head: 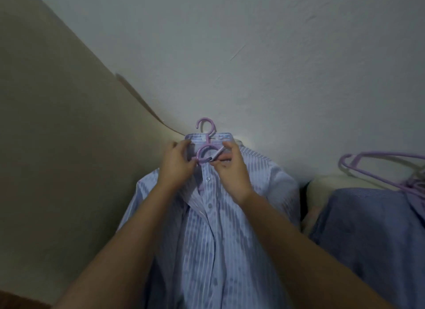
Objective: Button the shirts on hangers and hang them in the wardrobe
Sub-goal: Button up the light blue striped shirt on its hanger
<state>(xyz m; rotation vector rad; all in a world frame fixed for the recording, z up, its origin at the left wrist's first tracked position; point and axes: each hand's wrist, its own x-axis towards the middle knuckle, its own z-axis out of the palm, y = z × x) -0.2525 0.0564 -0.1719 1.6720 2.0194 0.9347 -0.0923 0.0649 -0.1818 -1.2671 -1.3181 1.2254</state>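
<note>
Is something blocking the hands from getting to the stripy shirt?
No, nothing visible. The left hand and right hand pinch the shirt at its collar, beside the hanger. The wardrobe is not in view.

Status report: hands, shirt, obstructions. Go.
Left hand and right hand both pinching striped shirt at collar. Shirt on purple hanger. Off right: spare hangers, blue garment; nothing blocking.
</note>
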